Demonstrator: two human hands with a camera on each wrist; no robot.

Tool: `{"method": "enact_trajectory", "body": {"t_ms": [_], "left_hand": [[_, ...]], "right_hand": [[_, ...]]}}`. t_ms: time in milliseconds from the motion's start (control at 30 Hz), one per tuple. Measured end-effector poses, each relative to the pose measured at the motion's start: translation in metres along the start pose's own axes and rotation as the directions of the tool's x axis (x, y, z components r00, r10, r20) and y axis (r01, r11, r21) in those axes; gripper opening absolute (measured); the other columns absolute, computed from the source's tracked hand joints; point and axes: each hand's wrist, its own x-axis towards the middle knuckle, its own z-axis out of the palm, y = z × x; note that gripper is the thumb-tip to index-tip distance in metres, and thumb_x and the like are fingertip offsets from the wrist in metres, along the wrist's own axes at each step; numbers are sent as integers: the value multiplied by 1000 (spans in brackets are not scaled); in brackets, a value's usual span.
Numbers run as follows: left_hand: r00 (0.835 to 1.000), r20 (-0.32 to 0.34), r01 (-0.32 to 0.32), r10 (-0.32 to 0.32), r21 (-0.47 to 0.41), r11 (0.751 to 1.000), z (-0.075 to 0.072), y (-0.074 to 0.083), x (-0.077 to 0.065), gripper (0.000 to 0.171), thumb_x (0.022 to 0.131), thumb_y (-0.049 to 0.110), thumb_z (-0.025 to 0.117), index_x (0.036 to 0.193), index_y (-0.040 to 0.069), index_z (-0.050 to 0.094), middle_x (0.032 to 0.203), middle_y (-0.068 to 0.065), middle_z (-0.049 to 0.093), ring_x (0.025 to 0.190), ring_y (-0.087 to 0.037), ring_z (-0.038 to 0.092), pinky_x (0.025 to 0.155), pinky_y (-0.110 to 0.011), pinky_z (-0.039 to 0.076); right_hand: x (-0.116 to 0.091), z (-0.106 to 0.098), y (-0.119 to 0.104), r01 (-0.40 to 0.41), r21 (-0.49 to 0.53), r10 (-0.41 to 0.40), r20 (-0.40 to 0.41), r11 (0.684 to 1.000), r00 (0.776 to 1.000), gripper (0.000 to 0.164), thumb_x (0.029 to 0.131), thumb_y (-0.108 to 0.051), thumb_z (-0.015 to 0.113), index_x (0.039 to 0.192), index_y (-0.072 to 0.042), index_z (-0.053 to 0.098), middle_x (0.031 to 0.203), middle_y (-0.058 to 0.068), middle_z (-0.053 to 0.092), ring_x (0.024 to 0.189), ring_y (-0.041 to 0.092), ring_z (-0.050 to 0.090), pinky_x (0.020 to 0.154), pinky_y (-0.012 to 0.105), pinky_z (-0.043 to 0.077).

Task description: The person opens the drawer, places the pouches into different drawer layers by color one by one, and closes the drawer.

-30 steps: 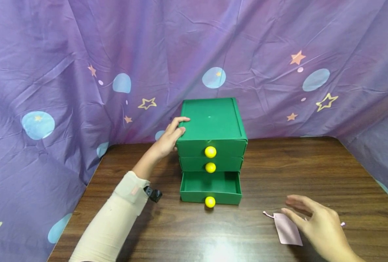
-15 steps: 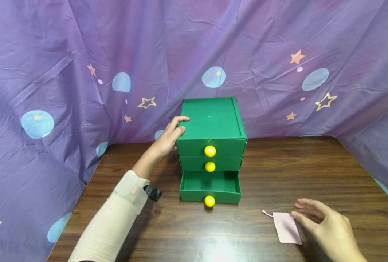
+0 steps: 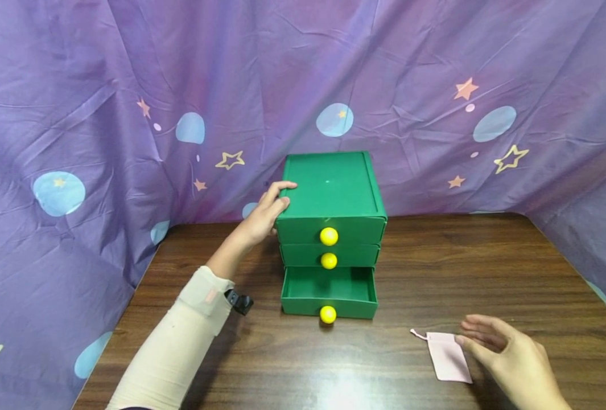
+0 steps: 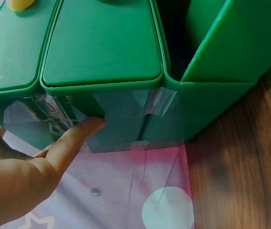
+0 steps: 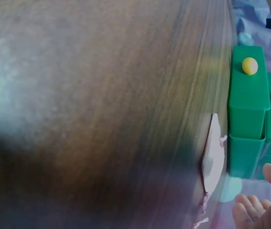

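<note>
A small green cabinet [image 3: 333, 185] with yellow round knobs stands at the centre of the table. Its bottom drawer [image 3: 328, 285] is pulled out and its upper two are closed. At the cabinet's left side, my left hand [image 3: 264, 219] rests over the top edge, fingers spread; in the left wrist view one straight finger [image 4: 73, 138] presses the side wall. A pale pink drawstring pouch [image 3: 449, 359] lies flat on the wood at right front. Just right of it hovers my right hand [image 3: 512, 359], fingers loosely bent, thumb tip at the pouch's upper corner, holding nothing.
The brown wooden table [image 3: 262, 359] reaches back to a purple curtain [image 3: 410, 68] printed with stars and blue circles, which also hangs at both sides. A black wrist camera [image 3: 239, 302] sits on the left sleeve.
My right hand has drawn back to the right, off the pouch, uncovering more of it. The pouch stays where it lay. My left hand and the cabinet have not moved.
</note>
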Motion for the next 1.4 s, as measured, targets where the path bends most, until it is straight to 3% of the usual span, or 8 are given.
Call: {"method": "enact_trajectory", "body": {"t_ms": [233,300,400,467,567,667,933,1400], "left_hand": [[1000,-3,6,-6,6,1000,-1,0,0,47,106,29,40,153,20,39,149,-22,22,97,-27,53,65,-39,59],[1000,-4,7,-7,11,1000,-1,-1,0,47,106,30,40,153,21,39,150,-22,22,98,-28,52,64,-38,58],[1000,-6,1,-1,27,1000,0,-2,1,48,106,30,39,153,21,39,150,-22,23,101,-28,50,63,-37,56],[1000,-9,-1,1,32,999,0,-2,1,47,106,31,39,152,22,39,149,-22,24,101,-28,50,61,-35,55],[1000,-10,-3,3,31,1000,0,-2,1,47,106,30,40,152,22,39,148,-22,24,98,-27,50,58,-30,54],[1000,-8,-1,1,21,1000,0,-2,1,47,106,29,39,153,21,39,148,-22,24,95,-27,53,58,-29,55],[1000,-1,-2,2,6,1000,-1,0,0,47,107,28,39,153,20,38,149,-23,22,96,-29,57,68,-43,62],[1000,-1,-4,4,19,1000,0,-1,1,47,107,28,38,153,20,38,149,-23,22,96,-28,53,59,-29,57]], "right_hand": [[-5,3,6,-38,-18,38,37,999,999,38,73,-7,92,108,-5,75,91,1,79,81,-23,60,74,-3,39],[-7,4,8,-60,2,60,55,998,997,39,74,-9,91,109,-5,74,92,4,79,81,-24,59,94,1,32],[-9,7,11,-72,37,69,72,997,995,40,74,-6,91,110,-2,73,92,4,79,81,-20,62,96,2,31],[-10,9,13,-78,78,72,84,994,994,41,75,-3,90,112,1,72,92,5,79,81,-17,64,92,2,40],[-11,11,14,-74,96,65,94,993,993,42,75,1,89,112,3,71,93,6,79,82,-13,66,69,4,50],[-12,12,15,-92,83,83,106,992,991,42,75,0,89,113,3,70,95,11,78,82,-13,65,69,4,50],[-13,14,17,-112,51,105,116,992,988,45,73,-6,92,112,0,71,96,11,78,83,-19,62,69,2,48],[-21,22,21,1,54,-7,113,999,994,55,64,0,94,113,4,69,103,22,75,92,-15,61,76,0,48]]}}
